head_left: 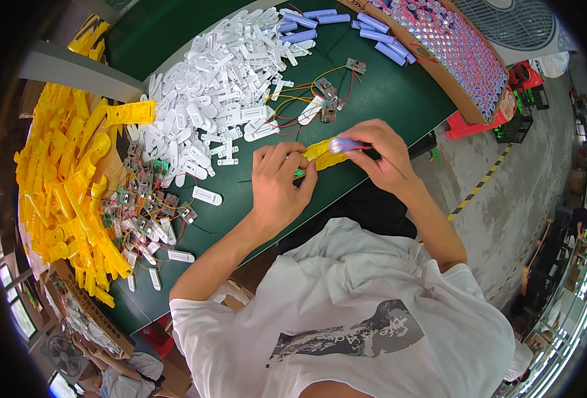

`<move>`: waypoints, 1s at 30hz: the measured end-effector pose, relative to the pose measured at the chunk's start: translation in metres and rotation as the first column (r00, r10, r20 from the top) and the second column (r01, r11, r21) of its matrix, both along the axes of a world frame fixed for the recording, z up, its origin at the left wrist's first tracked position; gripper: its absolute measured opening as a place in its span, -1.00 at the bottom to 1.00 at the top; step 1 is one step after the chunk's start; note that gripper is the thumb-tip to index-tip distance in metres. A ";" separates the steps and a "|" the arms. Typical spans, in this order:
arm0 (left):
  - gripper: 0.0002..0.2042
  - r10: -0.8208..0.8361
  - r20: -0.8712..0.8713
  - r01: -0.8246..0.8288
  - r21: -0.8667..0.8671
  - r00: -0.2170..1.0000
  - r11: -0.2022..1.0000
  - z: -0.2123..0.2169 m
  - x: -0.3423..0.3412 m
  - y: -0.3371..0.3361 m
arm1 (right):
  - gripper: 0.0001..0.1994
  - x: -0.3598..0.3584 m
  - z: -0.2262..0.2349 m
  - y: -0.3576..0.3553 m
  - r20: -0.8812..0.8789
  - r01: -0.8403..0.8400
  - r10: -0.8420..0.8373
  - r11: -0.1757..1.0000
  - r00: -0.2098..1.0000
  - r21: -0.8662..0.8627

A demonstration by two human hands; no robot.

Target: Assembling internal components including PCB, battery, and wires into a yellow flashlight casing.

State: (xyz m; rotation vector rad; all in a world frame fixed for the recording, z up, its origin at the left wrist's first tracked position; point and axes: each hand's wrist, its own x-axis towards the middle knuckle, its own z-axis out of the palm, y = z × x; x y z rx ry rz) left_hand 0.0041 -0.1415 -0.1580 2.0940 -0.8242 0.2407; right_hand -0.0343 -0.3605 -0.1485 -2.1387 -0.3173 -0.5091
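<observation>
Battery cell (345, 144) pinched in R hand (384, 158), tip over yellow housing (323, 156); L hand (280, 178) grips housing's left end by green table's (399, 99) near edge! Looks like cell-fitting step; next move prob. calls for lining cell up w/ housing, L hand steadying.

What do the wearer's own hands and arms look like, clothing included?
Left hand and right hand: both bare, no gloves seen. Forearms uncovered, no watch or cables visible on them. Short, loose white sleeves end near the elbows, part of a white shirt with a grey-black print across it.
</observation>
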 end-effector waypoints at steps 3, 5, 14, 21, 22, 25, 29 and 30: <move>-0.89 0.016 -0.009 -0.016 -0.013 1.000 1.000 0.001 -0.001 -0.001 | -0.73 0.007 0.000 0.001 0.003 -0.159 0.162 0.971 0.987 -0.178; -0.89 0.020 -0.012 -0.021 -0.036 1.000 0.999 0.002 -0.001 -0.002 | -0.74 0.007 -0.002 0.003 0.011 -0.176 0.183 0.959 0.983 -0.220; -0.89 -0.012 0.010 0.012 -0.012 1.000 1.000 -0.001 -0.002 0.003 | -0.70 0.009 0.000 0.001 -0.042 -0.211 0.207 0.950 0.977 -0.230; -0.91 -0.042 0.016 0.042 -0.020 0.999 0.999 -0.002 0.003 0.006 | -0.73 0.007 0.000 0.001 0.010 -0.197 0.208 0.942 0.978 -0.270; -0.91 -0.050 0.015 0.050 -0.024 0.999 0.998 -0.002 0.004 0.005 | -0.73 0.007 0.001 0.002 0.015 -0.193 0.205 0.942 0.979 -0.275; -0.92 -0.062 0.020 0.062 -0.031 0.998 0.998 -0.004 0.004 0.005 | -0.72 0.006 0.000 0.001 0.035 -0.191 0.210 0.936 0.977 -0.296; -0.93 -0.080 0.016 0.080 -0.023 0.997 0.997 -0.002 0.003 0.005 | -0.72 0.003 -0.001 0.000 0.056 -0.183 0.216 0.918 0.975 -0.352; -0.93 -0.077 0.014 0.077 -0.023 0.997 0.997 -0.001 0.002 0.006 | -0.72 0.002 0.000 0.000 0.053 -0.186 0.218 0.918 0.974 -0.351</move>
